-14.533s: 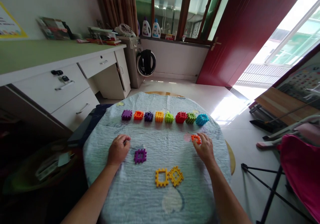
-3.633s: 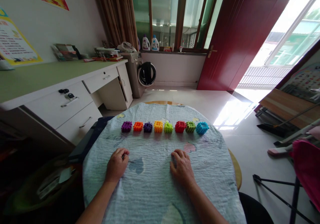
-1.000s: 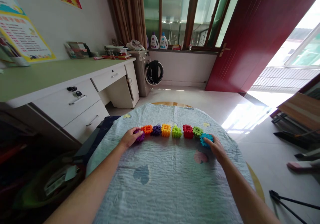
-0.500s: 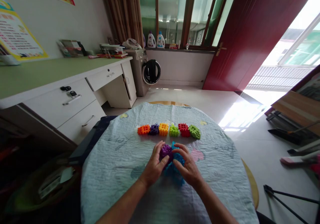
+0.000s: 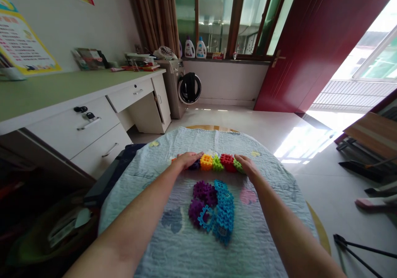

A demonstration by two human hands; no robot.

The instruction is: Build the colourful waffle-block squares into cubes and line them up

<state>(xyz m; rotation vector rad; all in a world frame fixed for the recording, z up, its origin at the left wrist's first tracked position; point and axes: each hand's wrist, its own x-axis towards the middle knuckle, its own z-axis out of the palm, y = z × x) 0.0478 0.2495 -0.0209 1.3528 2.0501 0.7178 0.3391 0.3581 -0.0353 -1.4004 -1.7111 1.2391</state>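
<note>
My left hand (image 5: 187, 160) reaches over the left end of a row of stacked interlocking plastic squares, fingers closed round the dark purple stack (image 5: 194, 165). It mostly hides an orange stack. My right hand (image 5: 244, 164) grips the green stack (image 5: 238, 165) at the other end. Between the hands stand a yellow stack (image 5: 206, 162), a lime stack (image 5: 217, 162) and a red stack (image 5: 227, 162). Nearer me lies a loose pile of purple squares (image 5: 203, 192) and blue squares (image 5: 225, 212), some overlapping. Both thumbs are largely hidden.
A pale blue cloth (image 5: 186, 253) with printed hearts covers the round table. To the left stands a white desk (image 5: 93, 125) with drawers. A washing machine (image 5: 175, 90) and a red door (image 5: 288, 46) are beyond. A black folding frame (image 5: 356, 245) is at the right.
The purple and blue end stacks came from the row to the near middle, were let go and now lie spread. Both hands have moved forward to the row's remaining ends.
</note>
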